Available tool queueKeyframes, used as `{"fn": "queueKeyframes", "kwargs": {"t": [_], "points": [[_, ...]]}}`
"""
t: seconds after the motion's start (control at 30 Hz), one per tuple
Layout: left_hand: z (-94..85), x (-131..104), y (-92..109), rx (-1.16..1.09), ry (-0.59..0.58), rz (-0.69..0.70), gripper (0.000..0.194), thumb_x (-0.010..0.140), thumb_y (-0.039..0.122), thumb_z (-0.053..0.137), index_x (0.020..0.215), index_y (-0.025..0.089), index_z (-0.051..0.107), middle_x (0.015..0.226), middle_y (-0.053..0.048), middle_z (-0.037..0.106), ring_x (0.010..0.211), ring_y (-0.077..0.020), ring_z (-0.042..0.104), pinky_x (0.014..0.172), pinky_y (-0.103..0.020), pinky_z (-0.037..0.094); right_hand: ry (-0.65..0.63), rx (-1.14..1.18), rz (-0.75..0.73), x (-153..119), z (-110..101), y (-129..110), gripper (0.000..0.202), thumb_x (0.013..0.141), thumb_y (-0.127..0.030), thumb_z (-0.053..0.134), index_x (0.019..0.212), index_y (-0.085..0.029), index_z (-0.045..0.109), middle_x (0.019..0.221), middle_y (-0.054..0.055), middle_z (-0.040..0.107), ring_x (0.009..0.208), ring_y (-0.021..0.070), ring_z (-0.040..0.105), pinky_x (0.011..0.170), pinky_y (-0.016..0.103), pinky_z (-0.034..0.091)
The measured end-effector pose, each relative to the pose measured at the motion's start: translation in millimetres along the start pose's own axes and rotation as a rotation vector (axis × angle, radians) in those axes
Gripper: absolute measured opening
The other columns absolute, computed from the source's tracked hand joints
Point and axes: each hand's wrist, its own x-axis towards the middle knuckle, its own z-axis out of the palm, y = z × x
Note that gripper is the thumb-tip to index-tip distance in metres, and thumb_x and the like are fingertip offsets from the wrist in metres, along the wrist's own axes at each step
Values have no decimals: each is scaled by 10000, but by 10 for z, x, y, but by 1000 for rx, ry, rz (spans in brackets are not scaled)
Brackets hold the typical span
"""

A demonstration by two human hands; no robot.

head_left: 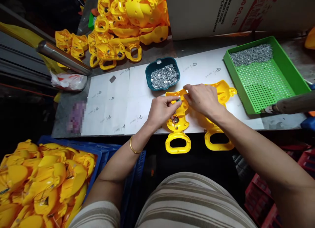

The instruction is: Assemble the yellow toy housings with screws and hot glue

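Note:
A yellow plastic shell half with a handle loop lies inner side up at the table's front edge, its handle sticking out over the edge. Wires and a round dark-centred part show inside it. My left hand pinches a small green circuit board over the shell's upper part. With fingers curled, my right hand grips the shell's upper right edge. A second yellow shell half lies to the right, partly hidden under my right hand and forearm.
A dark teal bowl of small metal pieces stands behind the shell. To the right is a green perforated tray of screws. Yellow shells are piled at the back left; more fill a blue crate at lower left.

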Motion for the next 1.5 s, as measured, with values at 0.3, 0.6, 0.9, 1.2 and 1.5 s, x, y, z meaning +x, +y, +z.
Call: {"fn": "queueKeyframes", "kwargs": {"t": [0.3,0.6,0.9,1.2,1.5], "points": [[37,-46,-131,670,110,402,176,885,380,657,965,275,774,784,-42,617,770,-188,523,579,-285,343,-9,10,-46,-65,1,-3,238,931,-207,434,1039,-203,646,958,112,727,828,279,681,559,298,234],[45,-73,-153,690,64,460,123,869,357,679,945,313,765,970,-59,603,958,-254,455,832,-437,332,-62,-1,-63,-70,10,-43,236,960,-222,411,1043,-194,630,975,105,721,846,282,684,556,309,222],[58,-70,-198,640,12,410,101,858,367,691,920,329,762,889,-45,597,950,-258,447,846,-445,304,-90,-15,-66,-59,0,-67,229,968,-215,404,1058,-183,611,1006,106,713,870,290,689,548,305,216],[63,-61,-245,602,-14,394,128,864,361,685,956,324,764,892,-43,606,987,-258,452,861,-441,304,-97,-20,-82,-68,-15,-76,231,976,-215,388,1058,-175,600,1003,115,706,866,285,689,553,304,229],[54,-64,-245,650,-4,409,126,869,380,681,940,317,764,897,-40,634,971,-253,461,855,-443,313,-4,50,-73,-195,-72,-99,307,983,-268,375,1194,-199,588,1150,123,648,809,249,658,571,304,351]]}}
